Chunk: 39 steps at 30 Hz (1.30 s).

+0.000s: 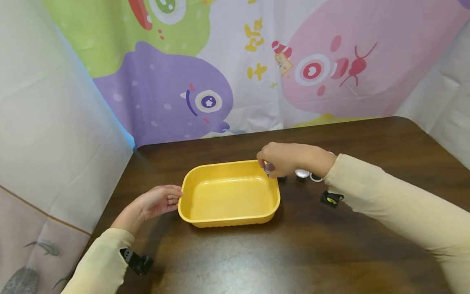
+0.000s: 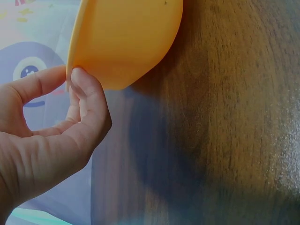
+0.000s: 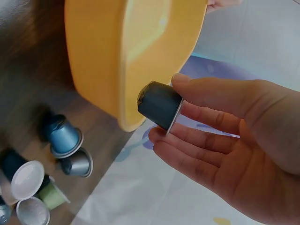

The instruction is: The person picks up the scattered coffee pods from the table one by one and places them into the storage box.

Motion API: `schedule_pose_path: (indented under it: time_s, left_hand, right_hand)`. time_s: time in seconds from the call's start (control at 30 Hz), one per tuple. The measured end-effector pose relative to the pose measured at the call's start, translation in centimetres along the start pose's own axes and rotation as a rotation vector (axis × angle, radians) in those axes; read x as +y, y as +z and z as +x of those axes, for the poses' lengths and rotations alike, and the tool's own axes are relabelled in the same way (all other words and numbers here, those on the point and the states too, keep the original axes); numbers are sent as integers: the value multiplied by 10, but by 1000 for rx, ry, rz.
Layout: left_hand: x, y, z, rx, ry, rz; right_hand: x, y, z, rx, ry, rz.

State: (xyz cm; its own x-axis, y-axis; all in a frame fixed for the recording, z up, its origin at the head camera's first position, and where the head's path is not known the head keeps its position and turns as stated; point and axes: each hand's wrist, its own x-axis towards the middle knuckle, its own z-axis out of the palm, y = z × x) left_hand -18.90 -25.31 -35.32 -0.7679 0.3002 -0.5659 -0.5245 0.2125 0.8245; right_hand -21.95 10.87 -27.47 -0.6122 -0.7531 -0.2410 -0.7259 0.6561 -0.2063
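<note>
A yellow plastic basin (image 1: 227,222) stands on the dark wooden table, its inside bare. At its left end my left hand (image 1: 161,201) pinches the rim between thumb and fingers, as the left wrist view shows close up. Over the basin's far right corner, my right hand (image 1: 282,159) holds a dark coffee capsule (image 3: 160,106) by its silvery lid edge, between thumb and fingertips. Other coffee capsules lie to the right of the basin, among them a blue capsule (image 3: 64,136), a grey capsule (image 3: 77,163) and a green capsule (image 3: 52,195). My right forearm partly hides this group in the head view.
The wooden table (image 1: 235,261) reaches back to a printed cartoon curtain (image 1: 176,90). White cloth (image 1: 55,102) hangs along the left side, and another pale cloth (image 1: 451,102) borders the right. Small black cameras sit at both wrists.
</note>
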Motion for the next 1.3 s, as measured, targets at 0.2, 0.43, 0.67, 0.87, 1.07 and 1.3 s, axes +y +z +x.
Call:
schedule_pose_path:
  time_s: [0.2, 0.43, 0.67, 0.87, 1.07, 1.3]
  left_hand:
    - [0, 1, 0, 19, -16, -8]
    - [0, 0, 0, 15, -17, -20]
    - [-1, -1, 0, -7, -16, -29]
    - [-4, -3, -1, -40, -23, -58]
    - [-5, -4, -1, -50, -20, -46]
    - [-4, -5, 1, -68, -10, -42]
  right_hand:
    - [-9, -4, 13, -14, -10, -10]
    - [-19, -7, 32, -47, 0, -43]
    - [-28, -7, 51, -77, 6, -64]
    - [-35, -1, 69, -77, -32, -52]
    - [-38, 5, 87, -56, -56, -34]
    - [-40, 10, 102, -32, -119, -48]
